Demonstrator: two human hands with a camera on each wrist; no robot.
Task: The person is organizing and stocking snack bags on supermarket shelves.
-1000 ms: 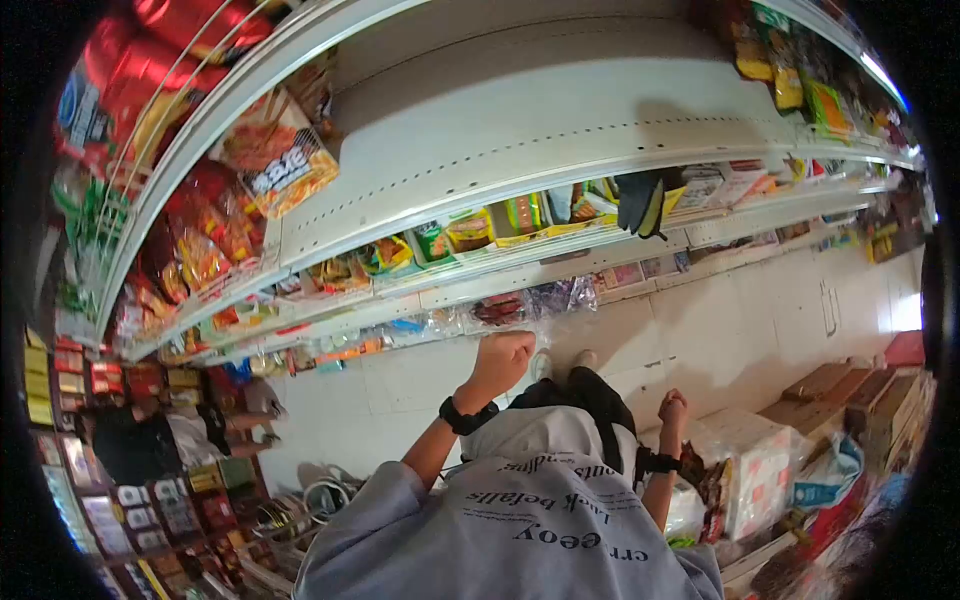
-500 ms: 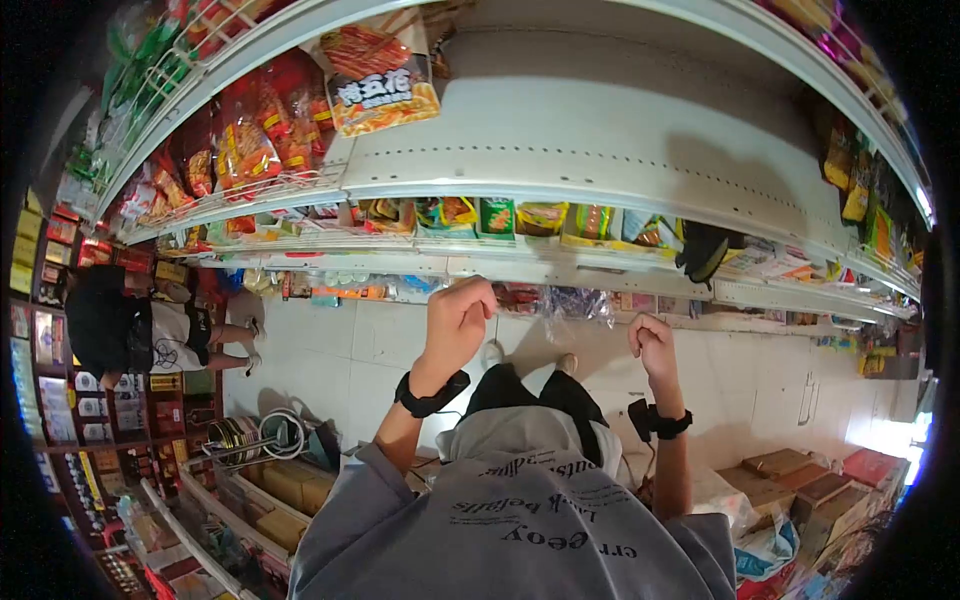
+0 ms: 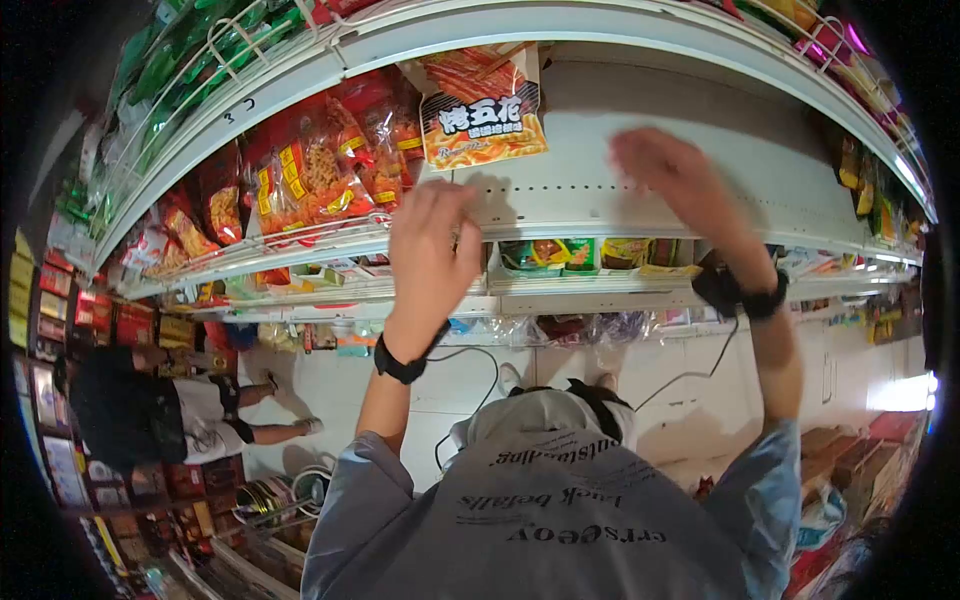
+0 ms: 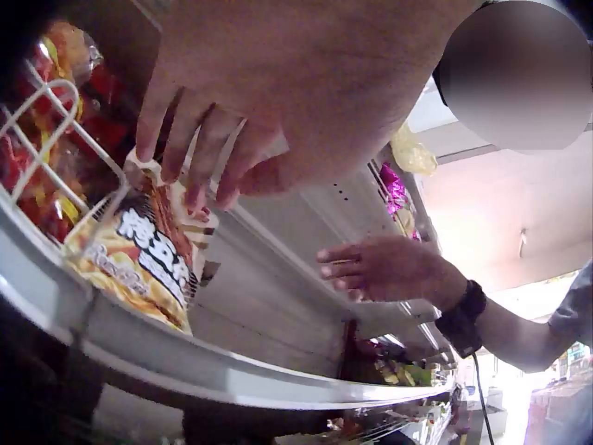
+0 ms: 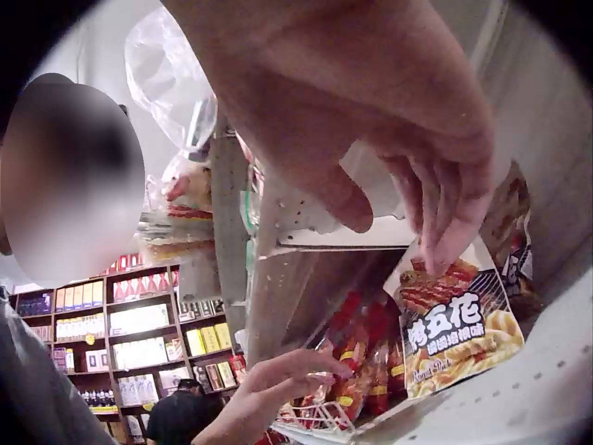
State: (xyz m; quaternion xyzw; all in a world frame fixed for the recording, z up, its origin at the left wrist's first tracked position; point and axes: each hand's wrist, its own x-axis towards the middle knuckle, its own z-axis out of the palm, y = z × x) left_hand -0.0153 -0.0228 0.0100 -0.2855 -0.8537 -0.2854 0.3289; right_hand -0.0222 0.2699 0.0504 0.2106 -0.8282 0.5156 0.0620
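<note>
A snack packet [image 3: 484, 125] with large white and black lettering and a picture of meat and noodles stands on the wide shelf [image 3: 600, 205]. Just below its lower left corner in the head view is my left hand [image 3: 430, 250], fingers extended and holding nothing. My right hand [image 3: 668, 175], blurred, reaches over the bare shelf to the packet's right, its fingers loosely bent around nothing. The left wrist view shows the left fingers overlapping the top of the packet [image 4: 153, 255]. From the right wrist, the right fingertips overlap the upper part of the packet [image 5: 454, 324].
Red snack bags [image 3: 315, 165] fill a wire-fronted section left of the packet. Lower shelves hold green and yellow packets [image 3: 560, 252]. Another person [image 3: 130, 410] stands at the far left beside display shelves. Cables run from both wrist cameras, and cardboard boxes [image 3: 850, 455] sit at right.
Both hands have risen from low in front of the body to the wide shelf, and their curled fingers have opened out. The view has shifted, bringing the packet nearer the middle.
</note>
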